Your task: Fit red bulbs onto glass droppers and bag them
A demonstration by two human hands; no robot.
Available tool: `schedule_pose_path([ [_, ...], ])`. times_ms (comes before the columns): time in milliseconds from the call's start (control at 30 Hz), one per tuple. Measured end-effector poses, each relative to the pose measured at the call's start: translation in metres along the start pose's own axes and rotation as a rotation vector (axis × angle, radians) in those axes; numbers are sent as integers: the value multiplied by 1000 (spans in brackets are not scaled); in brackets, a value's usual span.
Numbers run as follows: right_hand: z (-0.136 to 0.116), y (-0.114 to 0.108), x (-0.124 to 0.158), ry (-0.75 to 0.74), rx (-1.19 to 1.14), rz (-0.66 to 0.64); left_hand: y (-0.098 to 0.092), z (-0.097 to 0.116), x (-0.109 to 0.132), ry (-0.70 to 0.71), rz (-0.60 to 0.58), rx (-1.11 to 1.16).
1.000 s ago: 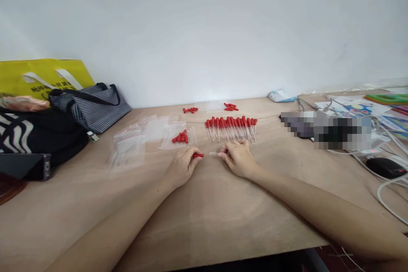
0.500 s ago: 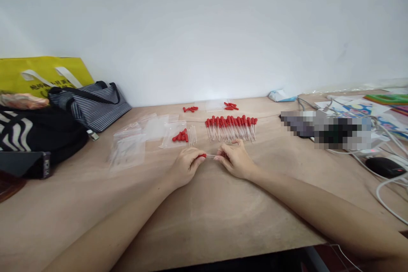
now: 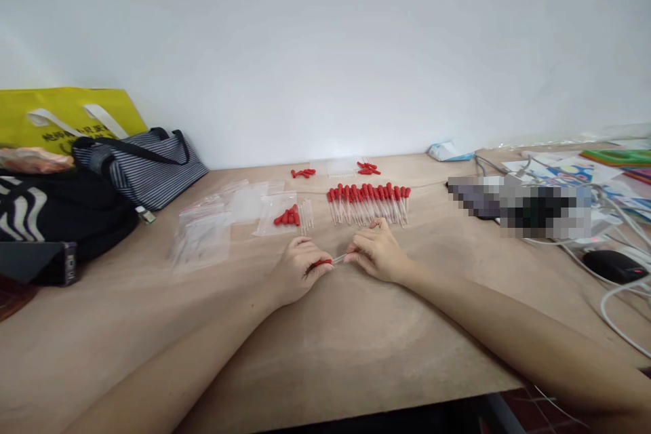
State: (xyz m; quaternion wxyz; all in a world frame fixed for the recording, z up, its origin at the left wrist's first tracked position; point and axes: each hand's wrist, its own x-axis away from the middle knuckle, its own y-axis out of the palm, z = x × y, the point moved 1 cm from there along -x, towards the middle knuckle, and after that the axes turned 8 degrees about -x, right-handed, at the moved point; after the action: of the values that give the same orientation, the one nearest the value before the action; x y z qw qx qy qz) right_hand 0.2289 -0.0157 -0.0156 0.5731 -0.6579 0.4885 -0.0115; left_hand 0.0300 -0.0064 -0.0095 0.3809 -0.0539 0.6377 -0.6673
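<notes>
Between thumb and fingers, my left hand (image 3: 301, 270) pinches a red rubber bulb (image 3: 322, 262). A clear glass tube (image 3: 339, 258) runs from the bulb's mouth to my right hand (image 3: 375, 252), whose closed fingers grip its other end. Just beyond the hands lies a row of droppers (image 3: 369, 203), clear tubes with red bulbs pointing away from me. Left of the row are several loose clear tubes (image 3: 306, 215) and a small heap of red bulbs (image 3: 287, 216) on a clear plastic bag. How far the tube sits inside the held bulb is hidden.
Clear zip bags (image 3: 203, 237) lie at left, before a striped bag (image 3: 147, 166), a black bag (image 3: 66, 213) and a yellow bag (image 3: 102, 105). More red bulbs (image 3: 369, 168) rest near the wall. A black mouse (image 3: 613, 266), cables and papers occupy the right side.
My left hand has shifted slightly toward me and to the right with the bulb. The tube now slants, its bulb end nearer me. My right hand stays almost in place.
</notes>
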Motion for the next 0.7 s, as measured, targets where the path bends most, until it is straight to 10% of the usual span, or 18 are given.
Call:
schedule_pose_path([
  [700,-9,11,-3,49,-149,-14,-1,4,-1,61,69,-15],
])
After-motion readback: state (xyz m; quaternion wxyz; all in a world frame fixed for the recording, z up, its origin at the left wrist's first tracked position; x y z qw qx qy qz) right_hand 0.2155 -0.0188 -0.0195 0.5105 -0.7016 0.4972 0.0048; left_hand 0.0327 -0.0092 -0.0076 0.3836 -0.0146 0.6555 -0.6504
